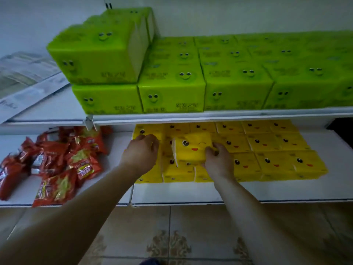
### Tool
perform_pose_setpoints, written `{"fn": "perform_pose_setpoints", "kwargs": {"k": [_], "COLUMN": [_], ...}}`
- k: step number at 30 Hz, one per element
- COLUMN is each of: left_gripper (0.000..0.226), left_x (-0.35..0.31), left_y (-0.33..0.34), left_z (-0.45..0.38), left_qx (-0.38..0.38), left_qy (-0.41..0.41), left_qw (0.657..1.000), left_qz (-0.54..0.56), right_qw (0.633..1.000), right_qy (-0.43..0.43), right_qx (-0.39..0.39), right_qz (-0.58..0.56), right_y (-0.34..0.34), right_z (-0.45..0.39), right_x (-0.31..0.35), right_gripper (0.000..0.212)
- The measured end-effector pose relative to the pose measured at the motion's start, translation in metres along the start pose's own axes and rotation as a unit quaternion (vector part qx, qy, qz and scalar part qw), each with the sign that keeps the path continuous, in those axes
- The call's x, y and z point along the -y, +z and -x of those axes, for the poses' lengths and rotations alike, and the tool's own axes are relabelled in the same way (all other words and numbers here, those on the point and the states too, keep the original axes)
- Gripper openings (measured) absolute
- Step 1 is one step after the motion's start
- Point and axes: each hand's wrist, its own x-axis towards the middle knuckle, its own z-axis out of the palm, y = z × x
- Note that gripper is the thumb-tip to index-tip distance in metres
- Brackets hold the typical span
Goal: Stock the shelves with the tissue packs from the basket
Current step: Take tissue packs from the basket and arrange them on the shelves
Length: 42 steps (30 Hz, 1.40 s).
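A yellow tissue pack with a winking face lies tilted on top of several yellow tissue packs laid in rows on the lower shelf. My right hand grips the tilted pack at its near right corner. My left hand, fingers curled, rests on the leftmost yellow packs beside it; what it holds I cannot make out. Green tissue packs with smiling faces fill the upper shelf, with more stacked on top at the left. No basket is in view.
Red snack bags lie heaped on the lower shelf to the left, beyond a thin divider. Flat white printed packs lie on the upper shelf's left end. Tiled floor runs below the shelf edge.
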Motion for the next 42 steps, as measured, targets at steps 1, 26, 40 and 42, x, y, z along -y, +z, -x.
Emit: {"fn": "perform_pose_setpoints", "kwargs": {"k": [1,26,40,42], "left_gripper": [0.048,0.072,0.057,0.053], "left_x": [0.012,0.069,-0.029,-0.069], "left_y": [0.008,0.057,0.038,0.036], "left_z": [-0.011,-0.043,-0.016,-0.001], "left_qx": [0.002,0.035,-0.035,-0.002], "left_qy": [0.005,0.040,0.101,0.154], "left_qw": [1.000,0.994,0.990,0.987], "left_qz": [-0.025,-0.097,-0.095,-0.052], "right_qw": [1.000,0.868,0.868,0.871], "right_qy": [0.001,-0.301,-0.277,-0.269], "right_qx": [-0.015,0.005,0.056,0.056], "right_qz": [0.007,0.396,0.408,0.407], "right_y": [0.011,0.120,-0.023,-0.065], "right_z": [-0.012,-0.127,-0.056,-0.037], "right_x": [-0.001,0.003,-0.004,-0.005], "right_gripper": [0.042,0.037,0.051,0.049]}}
